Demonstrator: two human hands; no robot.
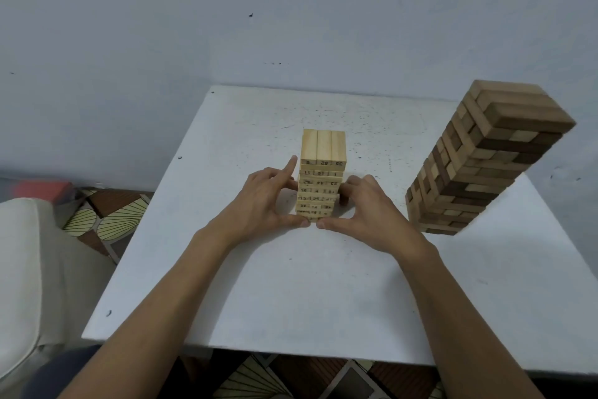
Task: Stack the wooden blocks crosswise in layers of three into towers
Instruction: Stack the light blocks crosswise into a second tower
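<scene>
A small tower of pale, numbered wooden blocks stands at the middle of the white table, in crosswise layers of three. My left hand cups its left side, forefinger raised against the upper layers and thumb at the base. My right hand presses on its right side, its thumb meeting the left thumb at the foot of the tower. Both hands touch the tower with spread fingers and neither holds a loose block. A taller tower of light and dark brown blocks stands at the right of the table.
A pale wall rises directly behind the table. A light cushion or chair sits at the left, with a red object behind it. Patterned floor tiles show left of and below the table.
</scene>
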